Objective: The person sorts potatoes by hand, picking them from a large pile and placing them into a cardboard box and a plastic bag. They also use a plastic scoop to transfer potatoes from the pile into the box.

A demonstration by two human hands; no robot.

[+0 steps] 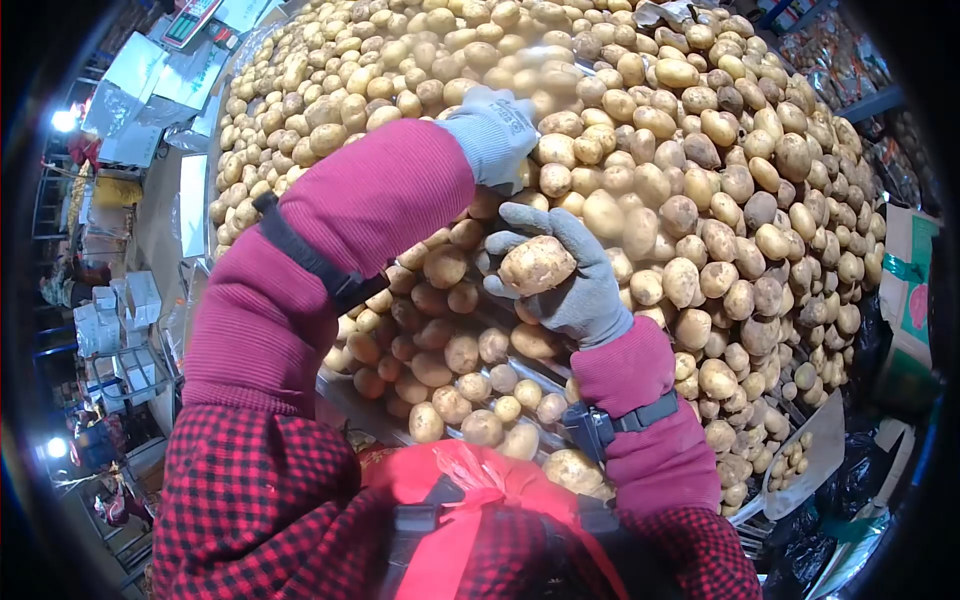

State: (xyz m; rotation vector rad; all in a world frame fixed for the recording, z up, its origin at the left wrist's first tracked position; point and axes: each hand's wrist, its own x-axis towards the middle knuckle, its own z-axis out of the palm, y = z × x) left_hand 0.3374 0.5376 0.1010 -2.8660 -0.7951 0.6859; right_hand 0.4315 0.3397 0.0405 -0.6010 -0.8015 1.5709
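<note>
In my right hand (580,295), which wears a grey work glove, sits a brownish potato (537,266) with dirt on its skin. The gloved fingers curve around it, palm up. My left hand (492,135), also gloved, reaches across onto the pile with its back toward me. Its fingers curl downward and are mostly hidden; a yellowish potato (524,176) shows at their lower edge. All around both hands lies a large heap of loose potatoes (690,220). Closer to my body, more potatoes (470,385) lie in a shaded hollow below the heap.
Thin sheet-like edging (812,455) borders the heap at lower right, with black plastic bags (850,470) beyond. A green and brown carton (910,285) stands at the right. White boxes (135,90) and a digital scale (190,22) are at upper left, beside a walkway (155,240).
</note>
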